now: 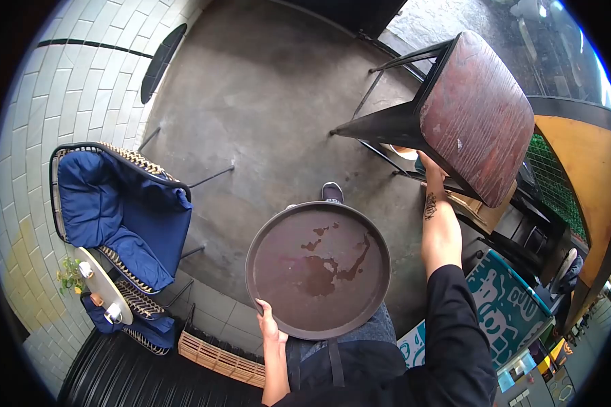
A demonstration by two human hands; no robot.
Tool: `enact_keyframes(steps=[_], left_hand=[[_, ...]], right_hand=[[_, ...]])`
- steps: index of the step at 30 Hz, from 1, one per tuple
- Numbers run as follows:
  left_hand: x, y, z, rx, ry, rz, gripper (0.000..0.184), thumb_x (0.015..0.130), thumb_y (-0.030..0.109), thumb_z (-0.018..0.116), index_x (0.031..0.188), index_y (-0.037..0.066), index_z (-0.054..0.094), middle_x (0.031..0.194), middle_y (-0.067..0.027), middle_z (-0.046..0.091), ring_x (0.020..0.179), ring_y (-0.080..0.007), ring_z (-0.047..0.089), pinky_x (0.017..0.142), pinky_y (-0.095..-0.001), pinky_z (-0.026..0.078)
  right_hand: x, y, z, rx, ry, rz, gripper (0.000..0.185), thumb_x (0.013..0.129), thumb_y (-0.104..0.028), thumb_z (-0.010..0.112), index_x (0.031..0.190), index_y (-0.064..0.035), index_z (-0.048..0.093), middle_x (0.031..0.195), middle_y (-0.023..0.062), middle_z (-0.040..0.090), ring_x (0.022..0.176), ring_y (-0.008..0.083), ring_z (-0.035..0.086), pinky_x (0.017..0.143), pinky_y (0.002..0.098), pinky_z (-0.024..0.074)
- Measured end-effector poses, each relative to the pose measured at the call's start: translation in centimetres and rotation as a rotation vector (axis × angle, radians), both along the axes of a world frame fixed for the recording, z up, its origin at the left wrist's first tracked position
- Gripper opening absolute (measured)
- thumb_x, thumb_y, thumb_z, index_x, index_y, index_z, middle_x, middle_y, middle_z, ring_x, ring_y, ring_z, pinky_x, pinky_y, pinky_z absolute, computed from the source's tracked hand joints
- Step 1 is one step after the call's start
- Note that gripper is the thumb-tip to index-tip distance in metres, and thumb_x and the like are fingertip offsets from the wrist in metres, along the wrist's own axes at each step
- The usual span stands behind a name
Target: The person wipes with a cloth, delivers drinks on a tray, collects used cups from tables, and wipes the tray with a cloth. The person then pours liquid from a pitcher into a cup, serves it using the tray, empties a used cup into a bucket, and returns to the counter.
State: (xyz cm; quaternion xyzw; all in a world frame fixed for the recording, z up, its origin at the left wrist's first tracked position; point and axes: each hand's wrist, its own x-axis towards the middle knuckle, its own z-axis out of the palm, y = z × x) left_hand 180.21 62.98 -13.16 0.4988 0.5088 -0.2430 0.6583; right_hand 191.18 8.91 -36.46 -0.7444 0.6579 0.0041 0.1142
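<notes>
A round brown tray [292, 271] with wet patches on its surface is held level in front of my body. My left hand [270, 323] grips its near left rim, fingers wrapped at the edge. My right arm reaches forward to the right, beside a stool [478, 115] with a worn reddish wooden seat. Partly hidden by the seat's edge, my right hand [430, 168] is next to a white round container [405, 152] with something orange-brown in it. The fingers of that hand are mostly out of sight.
Blue-cushioned chairs [153, 227] stand at the left by a white brick wall [81, 88]. A small table [103, 285] holds cups and a plant. A wicker basket [220, 358] lies below. At the right are a cardboard piece [499, 216] and a teal patterned panel [506, 305].
</notes>
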Motion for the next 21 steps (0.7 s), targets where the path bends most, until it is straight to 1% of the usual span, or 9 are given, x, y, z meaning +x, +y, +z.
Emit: enact_keyframes(steps=[3,6,8,15,18,21], left_hand=[[0.5,-0.7,-0.1,0.029,0.017,0.004,0.071,0.094,0.050,0.053,0.144,0.005,0.030,0.138,-0.0155,0.045,0.121,-0.0313,0.051,0.099,-0.0484,0.046],[1.1,-1.6,0.8,0.072,0.044,0.026,0.069,0.094,0.047,0.056,0.141,0.003,0.031,0.136,-0.0163,0.045,0.120,-0.0293,0.051,0.098,-0.0458,0.047],[2.2,-0.7,0.8,0.057,-0.005,0.000,0.069,0.094,0.048,0.055,0.140,0.003,0.031,0.135,-0.0167,0.046,0.118,-0.0289,0.052,0.097,-0.0451,0.048],[0.9,-0.8,-0.1,0.061,0.005,-0.026,0.068,0.094,0.048,0.055,0.138,0.001,0.033,0.132,-0.0165,0.049,0.115,-0.0283,0.054,0.095,-0.0430,0.050],[0.8,-0.8,-0.2,0.059,0.000,-0.056,0.067,0.094,0.048,0.056,0.137,0.002,0.035,0.132,-0.0158,0.049,0.115,-0.0283,0.055,0.095,-0.0433,0.049],[1.2,-0.6,-0.3,-0.019,-0.031,-0.077,0.067,0.093,0.048,0.056,0.138,0.002,0.037,0.132,-0.0151,0.050,0.115,-0.0287,0.055,0.095,-0.0436,0.050]], right_hand=[[-0.9,-0.8,0.0,-0.021,0.007,0.052,0.081,0.063,-0.055,0.080,0.124,-0.0074,0.058,0.122,0.0175,0.062,0.113,0.0340,0.059,0.094,0.0439,0.0476],[-1.6,-1.5,0.0,-0.038,0.007,0.105,0.080,0.063,-0.054,0.080,0.124,-0.0067,0.058,0.122,0.0179,0.062,0.113,0.0339,0.059,0.093,0.0437,0.0477],[-1.7,-1.2,0.4,-0.055,0.011,0.133,0.080,0.064,-0.053,0.080,0.125,-0.0063,0.057,0.122,0.0181,0.062,0.113,0.0338,0.060,0.093,0.0435,0.0477],[-2.0,-3.0,1.4,-0.150,0.005,0.241,0.080,0.065,-0.050,0.081,0.125,-0.0048,0.056,0.122,0.0189,0.061,0.112,0.0335,0.060,0.093,0.0431,0.0479],[-2.1,-2.7,1.8,-0.197,-0.036,0.309,0.080,0.065,-0.049,0.082,0.125,-0.0041,0.055,0.122,0.0193,0.061,0.112,0.0334,0.060,0.093,0.0429,0.0480],[-2.5,-1.0,2.3,-0.245,-0.104,0.392,0.079,0.066,-0.048,0.082,0.125,-0.0034,0.054,0.122,0.0196,0.061,0.112,0.0333,0.060,0.093,0.0427,0.0480]])
